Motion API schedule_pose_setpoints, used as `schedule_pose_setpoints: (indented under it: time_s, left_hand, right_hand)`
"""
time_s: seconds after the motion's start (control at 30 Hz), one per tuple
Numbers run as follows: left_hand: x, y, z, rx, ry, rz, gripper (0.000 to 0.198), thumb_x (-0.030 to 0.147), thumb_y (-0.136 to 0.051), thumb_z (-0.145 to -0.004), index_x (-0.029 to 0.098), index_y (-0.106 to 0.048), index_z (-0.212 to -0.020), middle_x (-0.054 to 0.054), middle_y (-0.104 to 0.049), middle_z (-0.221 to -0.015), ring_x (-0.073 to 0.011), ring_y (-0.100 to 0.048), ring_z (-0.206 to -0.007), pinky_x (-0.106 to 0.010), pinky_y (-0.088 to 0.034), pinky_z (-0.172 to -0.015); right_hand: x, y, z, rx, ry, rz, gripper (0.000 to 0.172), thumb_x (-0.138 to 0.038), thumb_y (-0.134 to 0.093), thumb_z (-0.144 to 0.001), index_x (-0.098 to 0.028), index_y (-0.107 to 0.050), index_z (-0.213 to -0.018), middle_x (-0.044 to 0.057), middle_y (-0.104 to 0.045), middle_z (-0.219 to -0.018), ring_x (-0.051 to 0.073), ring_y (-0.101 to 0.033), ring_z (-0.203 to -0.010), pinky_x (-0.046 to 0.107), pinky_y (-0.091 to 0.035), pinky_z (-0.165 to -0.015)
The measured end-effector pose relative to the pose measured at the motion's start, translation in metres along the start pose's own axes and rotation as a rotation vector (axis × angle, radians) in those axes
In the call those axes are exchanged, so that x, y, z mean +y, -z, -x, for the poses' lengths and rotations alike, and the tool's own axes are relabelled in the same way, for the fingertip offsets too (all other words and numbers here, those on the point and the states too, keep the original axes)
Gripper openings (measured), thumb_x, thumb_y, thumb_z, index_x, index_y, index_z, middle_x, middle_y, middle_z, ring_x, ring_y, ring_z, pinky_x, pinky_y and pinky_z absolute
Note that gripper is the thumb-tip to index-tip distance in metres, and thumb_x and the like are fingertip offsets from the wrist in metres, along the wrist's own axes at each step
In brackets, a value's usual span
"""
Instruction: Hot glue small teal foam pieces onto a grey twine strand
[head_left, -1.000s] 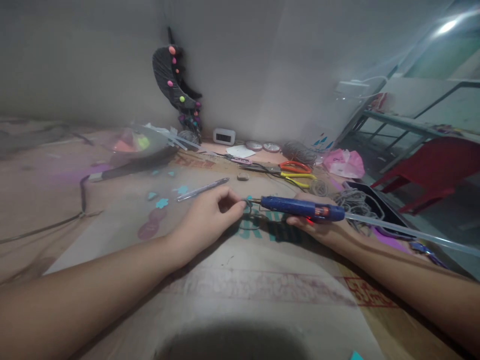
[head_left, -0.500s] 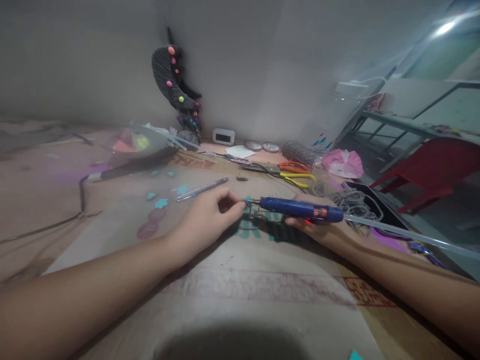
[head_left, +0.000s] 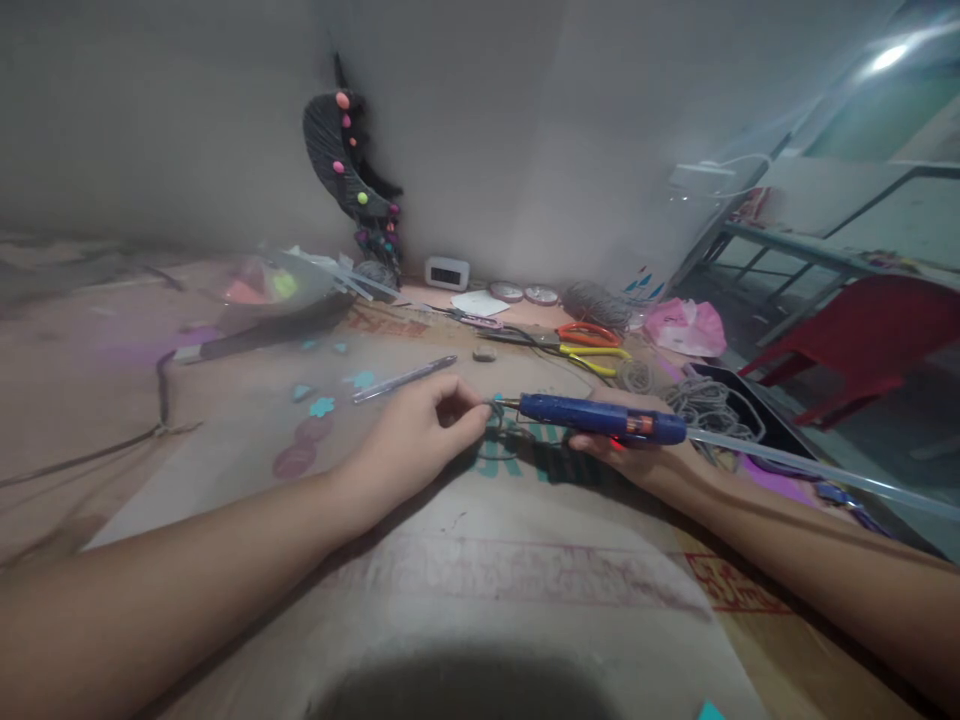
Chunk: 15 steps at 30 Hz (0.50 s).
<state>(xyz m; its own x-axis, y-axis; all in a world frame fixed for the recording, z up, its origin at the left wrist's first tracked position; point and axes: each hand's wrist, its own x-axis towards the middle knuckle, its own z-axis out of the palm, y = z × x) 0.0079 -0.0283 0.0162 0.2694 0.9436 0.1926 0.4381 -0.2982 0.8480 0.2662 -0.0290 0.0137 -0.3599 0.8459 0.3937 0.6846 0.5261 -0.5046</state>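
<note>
In my right hand is a blue glue gun, held level with its nozzle pointing left. A long clear glue stick runs out of its back end. My left hand pinches a thin dark cord between thumb and forefinger. The cord curls below the nozzle, and a small blue-green piece shows where the nozzle tip meets the fingertips. Whether tip and piece touch, I cannot tell. Beyond my left hand lies a clear pen-like stick, with small blue flower cut-outs to its left.
Orange-handled scissors and yellow-handled pliers lie behind the glue gun. A dark tray with grey cord stands at the right. A white digital clock and a yarn-wrapped crescent are by the wall. A red chair stands beyond.
</note>
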Motion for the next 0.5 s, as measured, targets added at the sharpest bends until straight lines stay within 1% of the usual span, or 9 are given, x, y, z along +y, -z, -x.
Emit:
schedule_pose_setpoints:
  time_s: [0.13, 0.3, 0.43, 0.5]
  left_hand:
    - [-0.0008, -0.0010, -0.0005, 0.001, -0.005, 0.000, 0.014, 0.029, -0.058, -0.083, 0.019, -0.063, -0.075, 0.002, -0.065, -0.073, -0.0146, -0.058, -0.070, -0.024, -0.043, -0.065]
    - [-0.0015, -0.0017, -0.0014, -0.003, -0.002, 0.000, 0.016, 0.031, -0.058, -0.083, 0.019, -0.063, -0.075, 0.002, -0.065, -0.072, -0.0151, -0.058, -0.070, -0.024, -0.043, -0.065]
    - [-0.0010, -0.0018, -0.0010, 0.007, 0.004, 0.003, 0.014, 0.029, -0.058, -0.083, 0.019, -0.063, -0.075, 0.001, -0.065, -0.073, -0.0150, -0.058, -0.070, -0.024, -0.044, -0.065]
    - [-0.0006, -0.0018, -0.0005, 0.008, 0.009, 0.002, 0.013, 0.028, -0.057, -0.083, 0.019, -0.063, -0.075, 0.001, -0.066, -0.073, -0.0150, -0.058, -0.070, -0.024, -0.044, -0.065]
  right_hand:
    - [-0.0001, -0.0004, -0.0001, 0.012, 0.012, -0.002, 0.041, -0.057, -0.069, -0.077, -0.023, -0.051, -0.062, -0.003, -0.049, -0.054, 0.013, -0.044, -0.048, 0.026, -0.035, -0.045]
    - [-0.0063, -0.0010, -0.0018, 0.027, -0.041, -0.053, 0.038, -0.053, -0.070, -0.074, -0.023, -0.050, -0.061, -0.002, -0.050, -0.052, 0.014, -0.044, -0.047, 0.028, -0.035, -0.044]
    - [-0.0062, -0.0010, -0.0013, -0.006, -0.093, -0.062, 0.037, -0.053, -0.068, -0.075, -0.024, -0.050, -0.061, -0.001, -0.050, -0.053, 0.014, -0.044, -0.048, 0.029, -0.035, -0.045]
    - [-0.0036, -0.0018, -0.0006, -0.009, -0.090, -0.054, 0.038, -0.054, -0.067, -0.076, -0.024, -0.049, -0.061, -0.001, -0.050, -0.053, 0.015, -0.044, -0.049, 0.029, -0.035, -0.045]
